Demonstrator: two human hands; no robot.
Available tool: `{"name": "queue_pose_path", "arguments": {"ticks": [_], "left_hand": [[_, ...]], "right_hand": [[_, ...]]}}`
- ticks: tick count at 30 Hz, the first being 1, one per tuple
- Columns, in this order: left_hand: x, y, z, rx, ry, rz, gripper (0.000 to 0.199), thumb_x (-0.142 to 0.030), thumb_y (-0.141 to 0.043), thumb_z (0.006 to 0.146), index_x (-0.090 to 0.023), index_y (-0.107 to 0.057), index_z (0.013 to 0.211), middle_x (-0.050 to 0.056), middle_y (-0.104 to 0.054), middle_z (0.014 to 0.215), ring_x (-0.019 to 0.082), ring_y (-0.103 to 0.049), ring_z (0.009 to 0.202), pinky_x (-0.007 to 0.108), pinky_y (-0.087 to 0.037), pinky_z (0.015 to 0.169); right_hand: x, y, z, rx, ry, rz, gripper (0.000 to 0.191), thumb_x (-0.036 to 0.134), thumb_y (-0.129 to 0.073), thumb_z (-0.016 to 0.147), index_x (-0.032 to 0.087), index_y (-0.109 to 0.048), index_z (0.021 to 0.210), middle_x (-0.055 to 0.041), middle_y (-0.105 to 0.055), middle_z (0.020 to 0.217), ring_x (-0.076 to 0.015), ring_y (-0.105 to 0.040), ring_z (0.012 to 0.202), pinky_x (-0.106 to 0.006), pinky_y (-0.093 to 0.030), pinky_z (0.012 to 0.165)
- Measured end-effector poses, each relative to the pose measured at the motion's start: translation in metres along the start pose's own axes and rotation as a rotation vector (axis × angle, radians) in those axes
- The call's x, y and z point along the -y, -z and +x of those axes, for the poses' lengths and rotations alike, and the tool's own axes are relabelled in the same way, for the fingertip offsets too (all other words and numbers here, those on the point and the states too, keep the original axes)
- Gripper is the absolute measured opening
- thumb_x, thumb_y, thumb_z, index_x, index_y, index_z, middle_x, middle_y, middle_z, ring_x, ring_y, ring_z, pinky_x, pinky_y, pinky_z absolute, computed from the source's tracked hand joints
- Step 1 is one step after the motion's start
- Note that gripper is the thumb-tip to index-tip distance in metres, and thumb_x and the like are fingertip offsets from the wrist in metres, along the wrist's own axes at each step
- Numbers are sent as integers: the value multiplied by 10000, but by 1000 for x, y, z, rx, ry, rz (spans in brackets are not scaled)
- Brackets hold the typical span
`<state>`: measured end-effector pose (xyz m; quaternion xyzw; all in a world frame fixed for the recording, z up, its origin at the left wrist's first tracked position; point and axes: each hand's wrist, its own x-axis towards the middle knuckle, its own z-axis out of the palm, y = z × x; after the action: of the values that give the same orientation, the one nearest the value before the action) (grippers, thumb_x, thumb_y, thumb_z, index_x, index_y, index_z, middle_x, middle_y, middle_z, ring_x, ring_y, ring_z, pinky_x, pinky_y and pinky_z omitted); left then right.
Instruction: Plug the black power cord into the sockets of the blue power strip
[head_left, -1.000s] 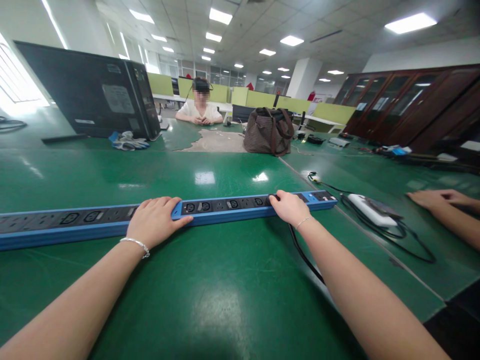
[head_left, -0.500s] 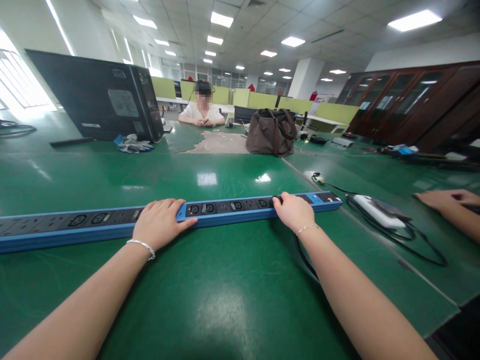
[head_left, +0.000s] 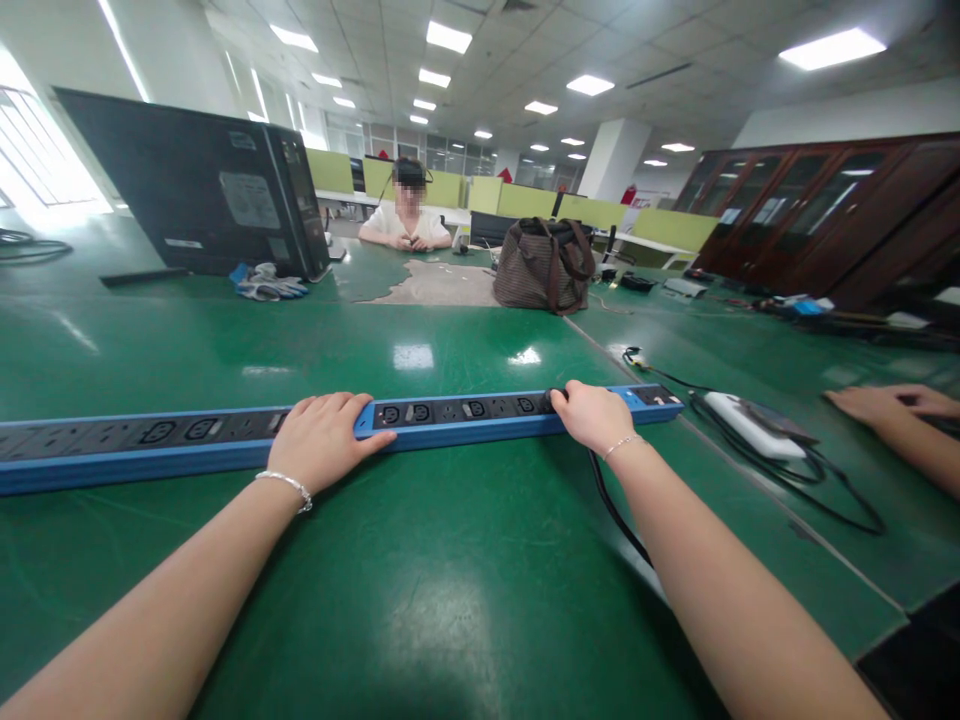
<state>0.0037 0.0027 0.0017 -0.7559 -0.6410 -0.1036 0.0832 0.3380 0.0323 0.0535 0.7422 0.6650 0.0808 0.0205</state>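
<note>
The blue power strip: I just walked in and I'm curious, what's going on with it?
The person's left hand holds the blue power strip, fingers over the top, thumb along the near side. The right hand grips what looks like a black plug at the sockets, with a black cord below; whether the plug is fully seated is hidden. Another person's hand rests at the right.

The tabletop (head_left: pixel 420 540) is shining smooth and glossy. The strip (head_left: pixel 448 411) is showing a satiny, metal-looking casing (head_left: pixel 465 434) around plastic sockets (head_left: pixel 474 408). The bag (head_left: pixel 529 268) is looking like matt cloth, the cabinet (head_left: pixel 780 215) like glossy wood and glass.
</note>
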Motion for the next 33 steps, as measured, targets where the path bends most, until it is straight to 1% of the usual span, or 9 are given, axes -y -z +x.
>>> {"name": "queue_pose_path", "arguments": {"ticks": [12,18,21,23,26,28,30,32,33], "left_hand": [[0,2,0,17,10,-3,714,-711,-319,763,-192,-535,1203,117,-601,1181,297,-538,1060,412,-342,929],[0,2,0,19,7,-16,716,-706,-332,760,-181,-540,1201,131,-603,1176,308,-539,1056,428,-343,927],[0,3,0,15,3,-7,714,-702,-325,768,-175,-543,1198,129,-609,1163,304,-544,1048,423,-349,919],[-1,4,0,13,0,-5,712,-703,-323,769,-180,-543,1199,124,-610,1165,299,-546,1050,417,-351,917],[-1,4,-1,9,0,6,709,-708,-318,769,-188,-543,1196,117,-611,1168,294,-546,1055,412,-354,917],[-1,3,-1,4,-6,15,709,-709,-312,772,-187,-543,1192,116,-614,1162,293,-548,1051,411,-358,912],[-1,2,-1,1,-9,20,710,-711,-304,775,-188,-541,1193,115,-614,1161,291,-549,1049,409,-360,910],[0,2,-1,1,-6,19,715,-715,-300,774,-193,-535,1201,112,-612,1170,288,-547,1056,405,-357,915],[-1,2,-1,-3,-5,18,716,-715,-298,775,-195,-532,1206,111,-610,1173,287,-545,1061,405,-353,919]], "right_hand": [[-10,3,5,13,11,54,487,415,-250,909,126,-641,924,-166,-681,923,-264,-638,908,-326,-430,746],[-10,5,2,52,-56,119,527,463,-222,910,155,-649,927,-156,-677,977,-251,-629,928,-314,-423,756],[-9,7,1,63,-46,180,516,468,-243,900,169,-662,866,-141,-683,970,-238,-626,921,-293,-421,735],[-7,10,-2,81,-11,247,482,460,-288,885,176,-666,792,-120,-694,920,-216,-631,878,-267,-421,699],[4,19,-14,175,50,454,422,439,-364,857,171,-655,710,-73,-697,763,-155,-632,693,-223,-418,608],[18,26,-28,264,125,650,394,420,-390,845,161,-634,676,-41,-677,668,-117,-596,549,-209,-411,548],[36,34,-44,320,200,792,398,433,-394,840,159,-609,647,-20,-638,582,-106,-548,468,-211,-393,504],[57,41,-55,281,265,881,453,482,-366,846,161,-593,621,-1,-591,520,-103,-508,451,-214,-361,480],[66,44,-57,211,279,904,483,518,-355,845,165,-587,610,7,-568,502,-106,-501,468,-214,-347,483]]}}
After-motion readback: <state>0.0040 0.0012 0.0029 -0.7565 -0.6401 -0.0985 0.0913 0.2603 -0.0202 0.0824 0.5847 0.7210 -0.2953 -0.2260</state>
